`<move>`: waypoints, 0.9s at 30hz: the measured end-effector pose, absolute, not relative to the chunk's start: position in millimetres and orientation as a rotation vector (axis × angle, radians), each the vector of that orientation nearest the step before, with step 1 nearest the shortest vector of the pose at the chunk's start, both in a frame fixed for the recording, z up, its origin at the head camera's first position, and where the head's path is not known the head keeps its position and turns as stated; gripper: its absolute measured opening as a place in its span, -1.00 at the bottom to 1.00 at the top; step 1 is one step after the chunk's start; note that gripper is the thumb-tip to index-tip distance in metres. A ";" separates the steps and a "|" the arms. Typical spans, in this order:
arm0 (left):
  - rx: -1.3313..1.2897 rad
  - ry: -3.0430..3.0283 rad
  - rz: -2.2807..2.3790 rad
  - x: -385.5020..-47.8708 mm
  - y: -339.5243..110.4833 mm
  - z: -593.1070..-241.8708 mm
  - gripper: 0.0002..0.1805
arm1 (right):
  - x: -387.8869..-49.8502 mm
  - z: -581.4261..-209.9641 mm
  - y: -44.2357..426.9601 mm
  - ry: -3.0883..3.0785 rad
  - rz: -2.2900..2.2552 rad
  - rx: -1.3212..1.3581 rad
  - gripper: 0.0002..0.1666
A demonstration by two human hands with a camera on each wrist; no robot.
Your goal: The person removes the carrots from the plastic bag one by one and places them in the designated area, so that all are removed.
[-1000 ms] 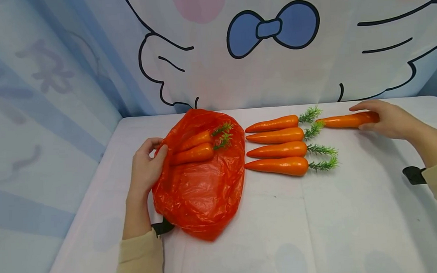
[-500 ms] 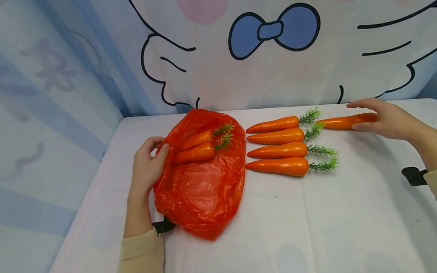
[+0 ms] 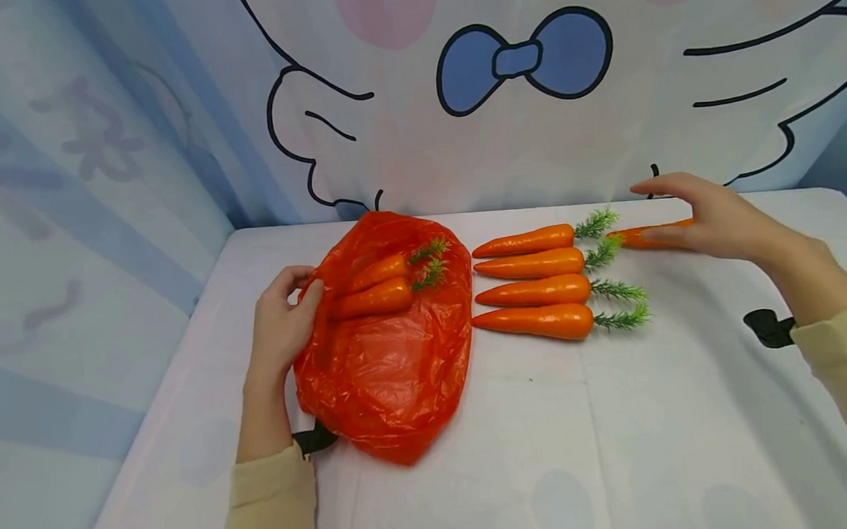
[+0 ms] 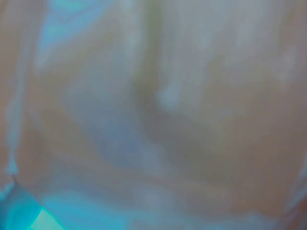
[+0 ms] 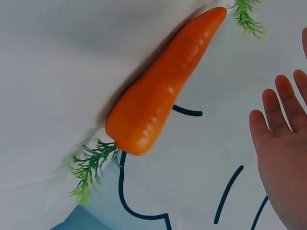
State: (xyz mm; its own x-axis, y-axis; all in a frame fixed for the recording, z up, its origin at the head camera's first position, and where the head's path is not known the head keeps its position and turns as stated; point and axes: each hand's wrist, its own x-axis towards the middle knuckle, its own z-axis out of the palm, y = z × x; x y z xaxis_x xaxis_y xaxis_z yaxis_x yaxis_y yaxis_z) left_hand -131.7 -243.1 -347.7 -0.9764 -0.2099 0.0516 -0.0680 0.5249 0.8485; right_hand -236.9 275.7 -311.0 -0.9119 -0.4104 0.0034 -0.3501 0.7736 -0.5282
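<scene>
Left hand (image 3: 283,324): pinching the edge of the red bag (image 3: 390,386).
Carrot pair (image 3: 380,297): against the red plastic (inside or on top, I cannot tell).
Carrot row (image 3: 536,292): four on the worktop (image 3: 506,460), tips toward the bag.
Right hand (image 3: 726,221): fingers spread, just beside the lone carrot (image 5: 160,91), whose tip nears the row's leaves.
</scene>
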 end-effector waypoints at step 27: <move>0.217 -2.597 -1.459 -131.8 -240.5 -347.9 -0.65 | -228.2 -303.9 167.5 2.755 -1.019 -0.941 -0.28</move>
